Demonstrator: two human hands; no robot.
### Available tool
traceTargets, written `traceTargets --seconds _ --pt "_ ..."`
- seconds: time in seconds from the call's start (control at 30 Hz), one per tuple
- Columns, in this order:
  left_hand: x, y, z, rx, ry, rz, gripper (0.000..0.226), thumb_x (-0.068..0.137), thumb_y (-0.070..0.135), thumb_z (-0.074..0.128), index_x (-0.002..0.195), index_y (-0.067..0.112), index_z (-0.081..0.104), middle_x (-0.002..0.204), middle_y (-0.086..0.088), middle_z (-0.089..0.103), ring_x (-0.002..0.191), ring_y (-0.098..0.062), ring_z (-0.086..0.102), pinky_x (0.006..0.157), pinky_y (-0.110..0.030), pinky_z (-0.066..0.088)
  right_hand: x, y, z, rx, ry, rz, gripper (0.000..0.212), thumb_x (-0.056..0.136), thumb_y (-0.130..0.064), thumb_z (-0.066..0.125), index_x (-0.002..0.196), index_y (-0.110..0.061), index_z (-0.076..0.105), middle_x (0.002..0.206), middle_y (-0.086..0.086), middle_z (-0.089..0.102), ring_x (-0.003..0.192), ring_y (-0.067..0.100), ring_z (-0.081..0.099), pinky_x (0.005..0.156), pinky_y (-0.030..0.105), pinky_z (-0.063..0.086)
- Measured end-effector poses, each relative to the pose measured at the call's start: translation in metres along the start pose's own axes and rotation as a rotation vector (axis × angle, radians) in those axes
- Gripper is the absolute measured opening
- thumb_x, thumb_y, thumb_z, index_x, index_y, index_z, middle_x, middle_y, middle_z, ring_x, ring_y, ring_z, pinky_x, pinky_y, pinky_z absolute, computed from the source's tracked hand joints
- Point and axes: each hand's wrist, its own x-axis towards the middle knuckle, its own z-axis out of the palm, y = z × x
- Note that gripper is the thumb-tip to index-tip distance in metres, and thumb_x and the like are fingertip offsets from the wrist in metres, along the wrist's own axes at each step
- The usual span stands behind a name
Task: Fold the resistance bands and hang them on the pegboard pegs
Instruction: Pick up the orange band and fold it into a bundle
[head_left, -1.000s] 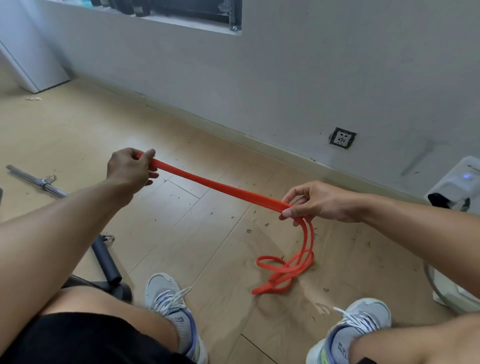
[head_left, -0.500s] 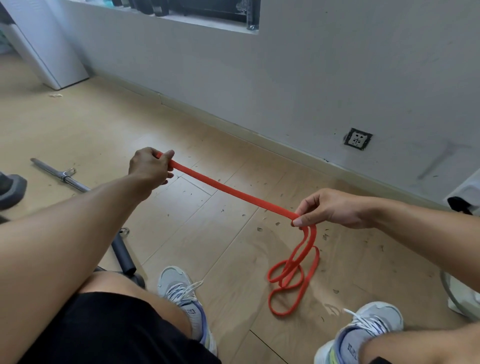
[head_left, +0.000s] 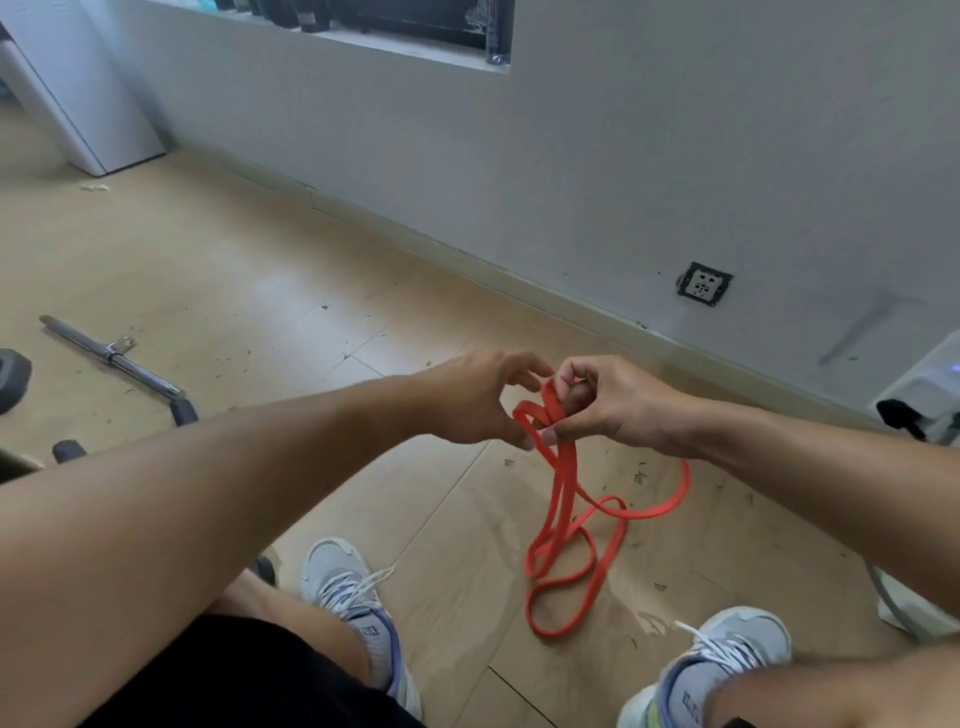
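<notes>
I note both my left hand (head_left: 478, 400) and right hand (head_left: 602, 400) pinching the limp, light band (head_left: 563, 499) at its gathered top, slack trailing toward 6 o'clock.

Soft, even daylight fills the scene, bright without harsh glare. The pale wooden plank floor (head_left: 218, 270) carries a faint sheen and only weak, diffuse shadows. Wide-angle distortion bends the grey painted wall (head_left: 675, 156) and the forearms at the edges. Fine detail looks slightly smeared and soft.
</notes>
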Motion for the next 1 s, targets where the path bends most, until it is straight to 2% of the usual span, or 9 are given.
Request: traceTargets --seconds 0.07,0.17,0.4,0.5,0.63,0.7,0.83,0.93,1.0 --pt "0.001 0.001 0.004 0.036 0.032 0.039 0.065 0.077 0.031 0.087 0.134 0.028 0.055 0.133 0.007 0.065 0.129 -0.013 0.056 0.105 -0.037 0.046 -0.002 -0.004 -0.002 -0.015 -0.004 -0.007 0.033 0.076 0.002 0.087 0.088 -0.01 0.059 0.079 0.005 0.079 0.075 0.016 0.077 0.074 0.028 0.058" --pt "0.0 0.0 0.005 0.123 0.093 0.05 0.053 0.08 0.037 0.084 0.126 0.029 0.058 0.129 0.006 0.065 0.122 -0.015 0.057 0.1 -0.04 0.05 -0.007 -0.009 -0.006 -0.006 -0.029 -0.001 0.029 0.079 0.002 0.084 0.096 -0.008 0.062 0.088 0.008 0.081 0.083 0.018 0.079 0.078 0.028 0.059" --pt "0.002 0.002 0.004 0.127 0.151 0.065 0.058 0.078 0.049 0.081 0.127 0.029 0.057 0.132 0.007 0.057 0.116 -0.012 0.052 0.095 -0.033 0.051 -0.01 -0.014 -0.011 0.025 -0.026 -0.021 0.026 0.081 0.002 0.083 0.098 -0.008 0.066 0.093 0.01 0.081 0.084 0.018 0.078 0.075 0.023 0.059" --pt "0.002 0.003 0.0 0.104 0.164 0.083 0.058 0.076 0.048 0.083 0.127 0.03 0.061 0.132 0.008 0.058 0.116 -0.012 0.053 0.097 -0.037 0.051 -0.011 -0.018 -0.01 0.037 -0.042 -0.046 0.025 0.082 0.002 0.082 0.099 -0.008 0.066 0.091 0.009 0.081 0.083 0.016 0.078 0.074 0.022 0.058" --pt "0.0 0.001 -0.001 0.075 0.133 0.053 0.031 0.072 0.05 0.086 0.092 0.033 0.069 0.101 0.013 0.068 0.101 -0.013 0.058 0.095 -0.046 0.052 -0.014 -0.02 -0.009 0.016 -0.054 -0.049 0.024 0.084 0.002 0.081 0.102 -0.007 0.068 0.093 0.009 0.081 0.085 0.016 0.078 0.074 0.019 0.058" --pt "-0.001 0.002 -0.002 0.059 0.146 0.036 0.028 0.072 0.048 0.086 0.084 0.031 0.068 0.089 0.015 0.067 0.095 -0.013 0.061 0.091 -0.045 0.054 -0.014 -0.019 -0.008 0.004 -0.04 -0.052 0.024 0.085 0.002 0.08 0.103 -0.008 0.067 0.093 0.009 0.081 0.085 0.016 0.078 0.073 0.019 0.058" --pt "-0.003 0.006 -0.003 -0.011 0.197 0.071 0.031 0.073 0.045 0.085 0.084 0.02 0.07 0.079 0.008 0.073 0.075 -0.011 0.071 0.074 -0.042 0.062 -0.014 -0.014 -0.005 -0.02 -0.016 -0.058 0.032 0.085 -0.002 0.081 0.11 -0.009 0.061 0.093 0.009 0.081 0.088 0.019 0.079 0.075 0.024 0.061" --pt "-0.004 0.006 -0.006 -0.047 0.282 0.11 0.032 0.074 0.043 0.085 0.084 0.017 0.07 0.079 0.004 0.073 0.075 -0.016 0.07 0.072 -0.043 0.061 -0.009 -0.002 -0.004 -0.086 -0.017 -0.055 0.024 0.085 -0.007 0.083 0.102 -0.012 0.067 0.092 0.009 0.08 0.09 0.022 0.078 0.085 0.034 0.062" --pt "-0.006 0.006 -0.009 -0.087 0.328 0.124 0.029 0.079 0.039 0.083 0.085 0.014 0.067 0.08 0.001 0.073 0.077 -0.019 0.071 0.072 -0.043 0.061 -0.005 0.007 -0.004 -0.165 -0.013 -0.053 0.015 0.086 -0.01 0.082 0.095 -0.014 0.071 0.091 0.008 0.079 0.089 0.02 0.078 0.087 0.035 0.062"
